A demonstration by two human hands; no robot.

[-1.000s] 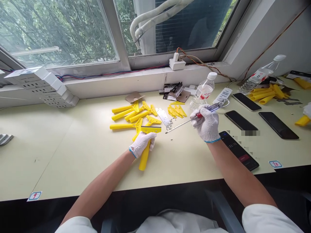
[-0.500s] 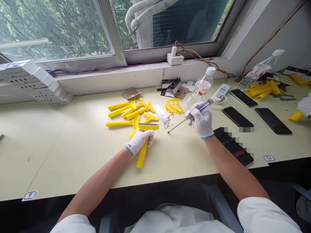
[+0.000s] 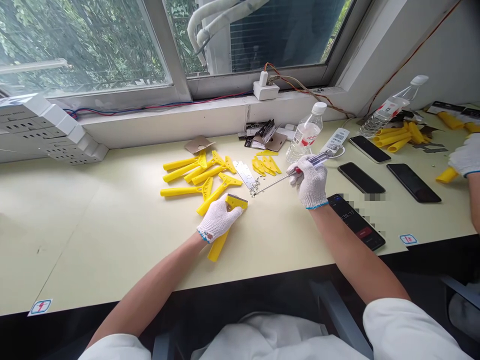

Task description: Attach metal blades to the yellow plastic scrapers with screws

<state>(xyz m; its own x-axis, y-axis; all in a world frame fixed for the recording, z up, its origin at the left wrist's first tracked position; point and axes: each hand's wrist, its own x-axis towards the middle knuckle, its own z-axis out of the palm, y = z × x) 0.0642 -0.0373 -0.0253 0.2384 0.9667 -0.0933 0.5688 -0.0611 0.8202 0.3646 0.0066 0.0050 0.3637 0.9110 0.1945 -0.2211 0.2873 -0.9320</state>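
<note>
My left hand [image 3: 219, 217], in a white knit glove, is closed around a yellow scraper [image 3: 219, 246] near its head; the handle points down toward the table's front edge. A screwdriver [image 3: 275, 181] with a clear handle is gripped in my gloved right hand [image 3: 310, 182]. Its tip is down at a small pile of screws [image 3: 253, 187]; whether a screw clings to it is too small to tell. Beside the screws lie metal blades [image 3: 244, 174] and several yellow scraper head plates [image 3: 266, 165]. Several yellow scraper handles [image 3: 183, 190] lie beyond my left hand.
Behind the parts stand a water bottle [image 3: 305, 134] and black card packaging [image 3: 262, 134]. Phones [image 3: 361, 178] lie to the right, one under my right forearm. At far right, a co-worker's gloved hand [image 3: 467, 156] holds a yellow handle. White boxes [image 3: 48, 130] are stacked at left.
The screwdriver tip has moved left and away from me to the screw pile. My left hand has turned the scraper, and its fingers now cover more of the head.
</note>
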